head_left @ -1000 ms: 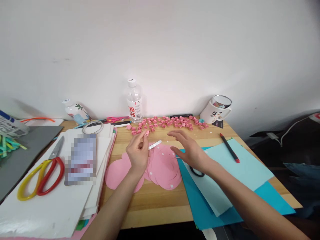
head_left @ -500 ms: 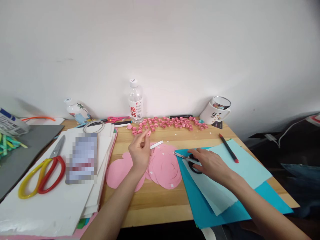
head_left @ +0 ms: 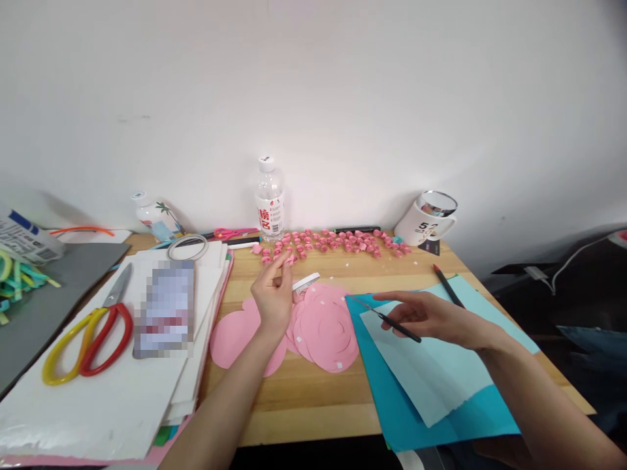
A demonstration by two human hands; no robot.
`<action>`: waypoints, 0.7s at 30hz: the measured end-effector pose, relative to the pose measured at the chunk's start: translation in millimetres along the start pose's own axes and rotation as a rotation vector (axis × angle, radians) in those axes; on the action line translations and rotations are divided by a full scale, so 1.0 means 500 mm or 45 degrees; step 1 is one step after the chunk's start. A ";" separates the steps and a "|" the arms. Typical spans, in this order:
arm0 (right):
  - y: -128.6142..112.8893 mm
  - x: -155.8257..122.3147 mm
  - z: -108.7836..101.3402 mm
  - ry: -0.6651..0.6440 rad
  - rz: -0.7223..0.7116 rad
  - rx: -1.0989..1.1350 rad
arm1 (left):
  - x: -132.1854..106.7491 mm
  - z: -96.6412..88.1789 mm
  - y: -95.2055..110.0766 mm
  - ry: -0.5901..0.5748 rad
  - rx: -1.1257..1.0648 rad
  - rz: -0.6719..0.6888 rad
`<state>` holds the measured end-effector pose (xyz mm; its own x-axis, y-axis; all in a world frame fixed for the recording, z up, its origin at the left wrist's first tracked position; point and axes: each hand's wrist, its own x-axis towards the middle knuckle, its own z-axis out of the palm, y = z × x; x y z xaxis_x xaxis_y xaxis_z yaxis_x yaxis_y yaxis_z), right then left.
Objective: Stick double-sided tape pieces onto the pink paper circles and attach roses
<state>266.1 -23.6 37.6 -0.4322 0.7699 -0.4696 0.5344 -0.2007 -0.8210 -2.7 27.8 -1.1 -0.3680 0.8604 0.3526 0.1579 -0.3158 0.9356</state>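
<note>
My left hand (head_left: 272, 297) is closed in a pinch, with a small pink paper curl (head_left: 289, 260) between thumb and fingertips. It hovers above pink paper circles (head_left: 235, 333), some cut in a spiral. Beside its wrist lies a small white-edged case or roll (head_left: 306, 282) that I cannot make out fully. My right hand (head_left: 434, 318) is closed on black-handled scissors (head_left: 402, 328), turned edge-on, their tips toward the pink circles. Below it are a pale blue sheet (head_left: 426, 385) and a darker blue sheet (head_left: 392, 418).
Pink curls (head_left: 343, 243) line the wall, between a water bottle (head_left: 270, 209) and a white mug (head_left: 424, 225). At left, a phone (head_left: 164, 310) and red-yellow scissors (head_left: 98, 333) lie on stacked white paper (head_left: 88, 418). A dark pen (head_left: 448, 285) rests at right.
My right hand has lifted the black scissors off the blue paper and tilted them edge-on. My left hand keeps its pinch in nearly the same place.
</note>
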 end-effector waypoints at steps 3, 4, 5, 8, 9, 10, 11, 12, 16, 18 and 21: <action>-0.016 0.008 0.018 -0.043 -0.124 0.034 | -0.003 0.000 0.007 0.002 0.000 0.001; -0.022 0.014 0.030 -0.030 -0.167 -0.009 | -0.004 0.000 0.008 0.002 0.005 0.007; -0.030 0.022 0.045 0.021 -0.203 -0.077 | -0.005 0.001 0.008 0.006 0.013 0.018; -0.056 0.051 0.094 0.379 -0.283 -0.349 | -0.009 0.002 0.007 0.020 0.047 0.068; -0.064 0.062 0.109 0.448 -0.285 -0.404 | -0.010 0.003 0.006 0.019 0.063 0.083; -0.073 0.071 0.123 0.512 -0.282 -0.433 | -0.011 0.003 0.006 0.017 0.077 0.095; -0.081 0.080 0.134 0.548 -0.278 -0.466 | -0.012 0.003 0.006 0.016 0.091 0.105; -0.087 0.087 0.144 0.598 -0.282 -0.496 | -0.012 0.003 0.007 0.019 0.104 0.114; -0.104 0.101 0.162 0.686 -0.332 -0.625 | -0.011 0.002 0.013 0.045 0.135 0.149; -0.108 0.103 0.165 0.703 -0.344 -0.674 | -0.010 0.001 0.014 0.050 0.135 0.153; -0.114 0.102 0.166 0.690 -0.342 -0.689 | -0.008 0.001 0.015 0.064 0.102 0.085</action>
<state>153.2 -23.4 33.6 -0.2579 0.9645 0.0575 0.7997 0.2465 -0.5475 0.4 22.2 4.3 -0.3993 0.8167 0.4166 0.2557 -0.3372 0.9060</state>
